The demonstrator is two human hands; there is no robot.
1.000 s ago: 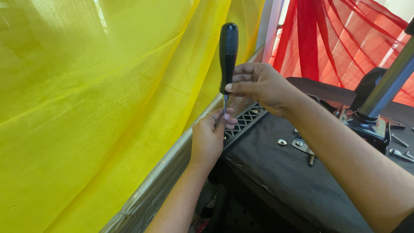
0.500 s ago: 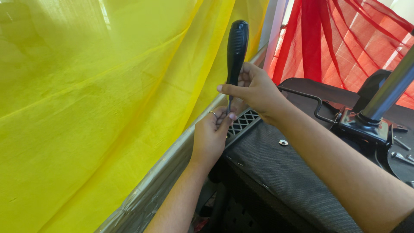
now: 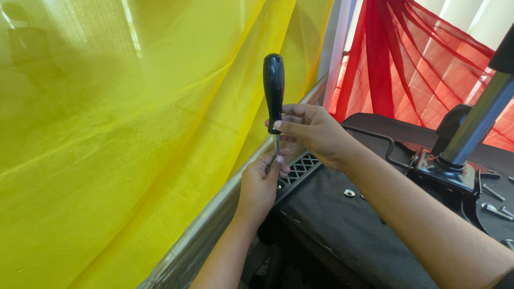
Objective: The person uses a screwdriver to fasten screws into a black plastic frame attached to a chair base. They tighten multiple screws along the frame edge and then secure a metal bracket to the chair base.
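Right hand [image 3: 313, 131] up high, wrist bent, fingers curled round the lower end of the black handle of a screwdriver [image 3: 273, 91] that stands upright, its thin metal shaft pointing straight down. Below it the left hand [image 3: 261, 182] reaches in from under, forearm angled up, thumb and fingertips pinched together around the tip of that shaft, right at the edge of the upturned black chair seat [image 3: 342, 225] beside its slotted vent [image 3: 300, 168]. Yellow curtain [image 3: 123, 134] hangs on the left, red curtain [image 3: 423, 69] behind, and a loose washer [image 3: 349, 192] lies on the seat fabric near the chair's metal column [image 3: 476, 126].
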